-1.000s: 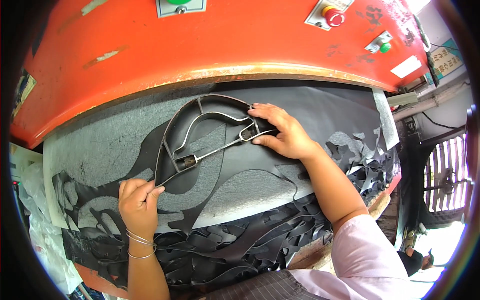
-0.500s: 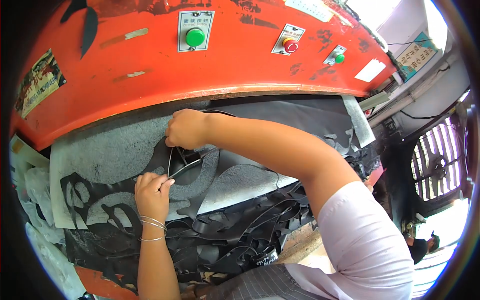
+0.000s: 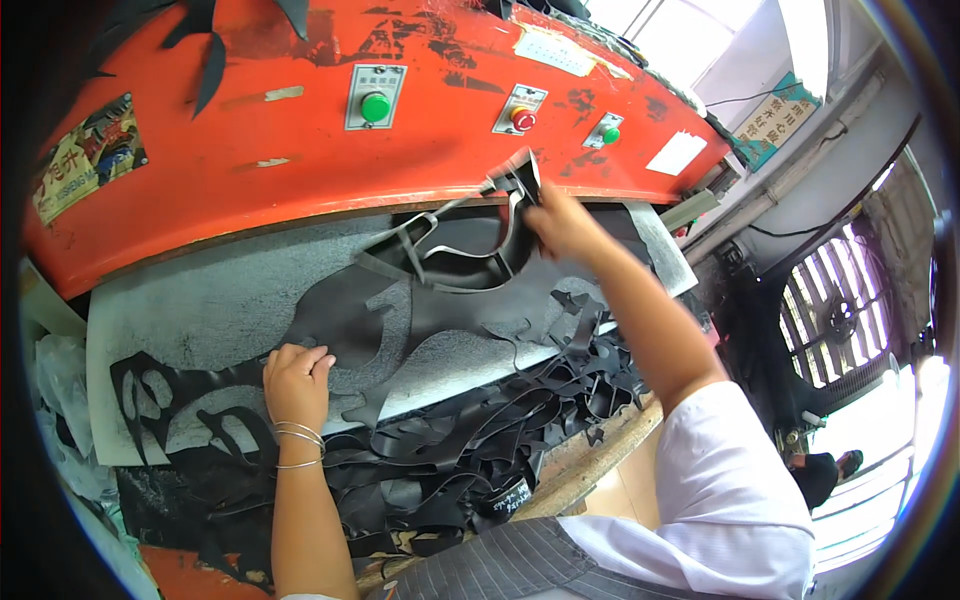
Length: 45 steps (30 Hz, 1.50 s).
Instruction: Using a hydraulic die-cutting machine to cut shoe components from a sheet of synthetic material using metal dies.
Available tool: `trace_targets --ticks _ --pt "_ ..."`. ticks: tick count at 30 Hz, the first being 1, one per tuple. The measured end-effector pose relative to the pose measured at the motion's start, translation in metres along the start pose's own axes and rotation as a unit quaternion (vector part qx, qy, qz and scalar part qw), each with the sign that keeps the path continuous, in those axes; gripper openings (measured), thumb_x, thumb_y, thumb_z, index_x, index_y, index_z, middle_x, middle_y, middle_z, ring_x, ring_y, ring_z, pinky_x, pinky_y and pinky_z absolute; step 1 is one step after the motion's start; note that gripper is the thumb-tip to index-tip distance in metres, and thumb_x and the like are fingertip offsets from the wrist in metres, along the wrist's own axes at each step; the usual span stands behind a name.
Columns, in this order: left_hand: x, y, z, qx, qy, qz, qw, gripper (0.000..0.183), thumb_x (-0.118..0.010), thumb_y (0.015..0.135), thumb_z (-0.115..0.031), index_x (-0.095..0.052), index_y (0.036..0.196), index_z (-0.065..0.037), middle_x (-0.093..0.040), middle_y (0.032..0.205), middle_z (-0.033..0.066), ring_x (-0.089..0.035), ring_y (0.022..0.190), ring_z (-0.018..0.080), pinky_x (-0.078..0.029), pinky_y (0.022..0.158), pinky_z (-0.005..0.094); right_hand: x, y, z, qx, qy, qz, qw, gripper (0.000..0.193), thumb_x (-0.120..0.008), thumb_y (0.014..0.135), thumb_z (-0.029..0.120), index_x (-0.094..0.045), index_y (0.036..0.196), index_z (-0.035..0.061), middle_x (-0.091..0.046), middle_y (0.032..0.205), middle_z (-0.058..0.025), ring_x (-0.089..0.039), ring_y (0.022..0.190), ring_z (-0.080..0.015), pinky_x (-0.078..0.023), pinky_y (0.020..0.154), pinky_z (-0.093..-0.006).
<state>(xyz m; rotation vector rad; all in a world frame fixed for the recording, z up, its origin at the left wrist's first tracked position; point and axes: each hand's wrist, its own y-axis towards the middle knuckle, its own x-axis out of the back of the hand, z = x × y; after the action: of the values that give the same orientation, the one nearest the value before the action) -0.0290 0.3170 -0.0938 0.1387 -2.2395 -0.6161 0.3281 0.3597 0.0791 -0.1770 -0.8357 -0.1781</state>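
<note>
My right hand (image 3: pixel 562 222) grips a metal cutting die (image 3: pixel 468 285) by its right side. The die is an open frame of bent steel strips, raised and tilted over the board, slightly blurred. Below it lies a black leather-like sheet (image 3: pixel 345 305) with curved cut-outs. My left hand (image 3: pixel 296 385), two thin bangles at the wrist, rests on the sheet's narrow left part. Its fingers are curled down on the material, with the thumb close to them; the fingertips are partly hidden.
A pale cutting board (image 3: pixel 225 265) lies under an orange-red machine (image 3: pixel 290 190) with a green button (image 3: pixel 375 107) and a red button (image 3: pixel 523 119). Black offcuts (image 3: pixel 470 440) pile along the near edge. Plastic bags (image 3: pixel 65 400) sit at left; another person (image 3: pixel 820 478) is far right.
My right hand has lifted the cutting die off the sheet and carried it right and up. My left hand stays on the sheet. The view has shifted slightly.
</note>
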Motion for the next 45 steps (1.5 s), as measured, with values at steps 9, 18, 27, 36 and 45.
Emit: trace_targets --ticks 9,18,27,36,45 --pt "0.002 -0.001 -0.011 0.002 0.004 0.011 1.000 0.015 -0.073 0.075 -0.018 -0.073 0.086 -0.008 -0.063 0.084 0.0055 -0.057 0.084 0.0263 -0.045 0.079 0.0381 -0.062 -0.019 -0.124 -0.217 0.229 -0.058 0.947 0.013 -0.050 0.085 0.007 -0.045 0.095 0.0011 -0.058 0.060 -0.0107 -0.050 0.041 -0.0157 -0.039 0.031 -0.0297" --pt "-0.002 0.005 -0.013 0.002 -0.004 0.013 1.000 0.015 -0.074 0.075 -0.016 -0.073 0.086 -0.007 -0.062 0.084 0.0060 -0.057 0.084 0.0262 -0.045 0.078 0.0381 -0.052 -0.044 -0.207 -0.001 -0.069 -0.185 0.980 0.058 -0.058 0.090 0.039 -0.047 0.137 0.0059 -0.065 0.095 -0.0170 -0.059 0.097 -0.0379 -0.045 0.088 -0.0437" --pt "-0.008 0.057 -0.046 -0.030 -0.100 0.018 0.994 0.019 -0.064 0.087 -0.009 -0.068 0.104 -0.001 -0.065 0.094 0.0116 -0.063 0.089 0.0222 -0.048 0.080 0.0308 -0.028 -0.092 -0.181 0.133 -0.109 -0.235 0.957 0.064 -0.077 0.076 0.036 -0.055 0.129 0.0072 -0.059 0.122 -0.0216 -0.052 0.117 -0.0393 -0.040 0.100 -0.0463" --pt "-0.117 0.101 -0.050 -0.048 0.008 0.199 0.979 0.056 -0.052 0.089 -0.009 -0.039 0.144 -0.011 -0.051 0.137 0.0198 -0.041 0.135 0.0295 -0.026 0.112 0.0451 -0.081 -0.048 -0.163 0.093 -0.152 -0.091 0.980 0.063 -0.082 0.064 0.051 -0.061 0.104 0.0080 -0.039 0.137 -0.0333 -0.029 0.136 -0.0487 -0.023 0.110 -0.0541" --pt "-0.117 0.112 -0.060 -0.101 0.050 0.235 0.965 0.057 -0.051 0.090 -0.013 -0.038 0.145 -0.015 -0.054 0.135 0.0123 -0.036 0.138 0.0248 -0.018 0.115 0.0504 -0.075 -0.036 -0.169 0.154 -0.147 -0.134 0.968 0.060 -0.084 0.060 0.051 -0.060 0.092 0.0057 -0.052 0.118 -0.0242 -0.039 0.127 -0.0501 -0.029 0.105 -0.0545"
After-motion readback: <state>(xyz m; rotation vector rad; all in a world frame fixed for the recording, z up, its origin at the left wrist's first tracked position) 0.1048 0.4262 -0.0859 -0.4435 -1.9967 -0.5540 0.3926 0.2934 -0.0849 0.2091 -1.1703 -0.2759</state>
